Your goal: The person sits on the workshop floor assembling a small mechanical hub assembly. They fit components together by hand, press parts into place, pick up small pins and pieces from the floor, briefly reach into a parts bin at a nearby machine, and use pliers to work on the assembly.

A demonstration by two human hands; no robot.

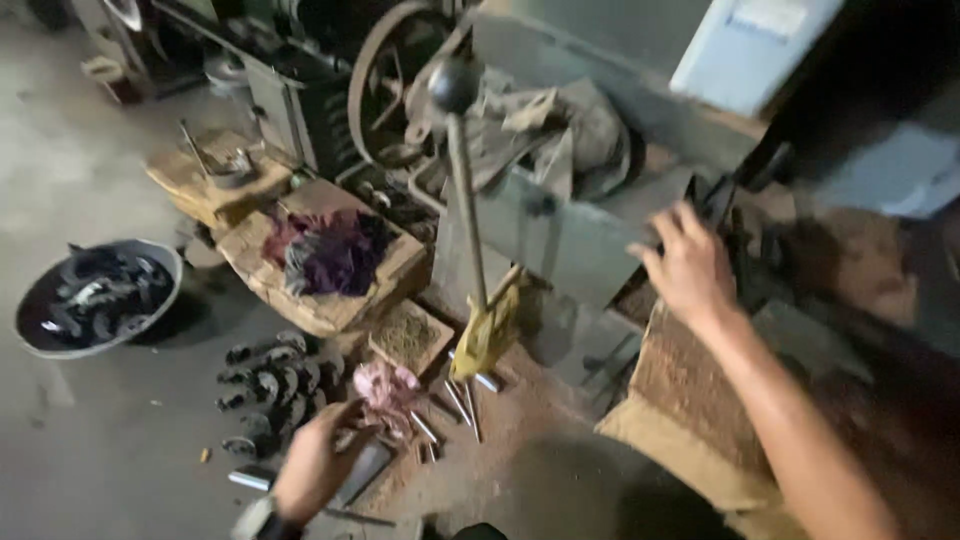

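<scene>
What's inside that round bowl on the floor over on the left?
The round bowl holds a heap of dark, curved metal pieces. Whatever lies beneath the heap is covered, and blur hides their exact shape.

We see a purple rag (330,250) far left and a pink rag (385,390) near. A yellow cloth (485,335) wraps the black-knobbed lever (455,85).

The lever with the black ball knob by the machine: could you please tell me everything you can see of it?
The lever is a thin, dull metal rod topped by a round black ball knob. It stands nearly upright, leaning slightly, in front of the grey machine body. A yellow rag is wrapped around its lower end, hiding its base. Neither hand touches it: the right hand is at the machine, the left hand low over the floor.
</scene>
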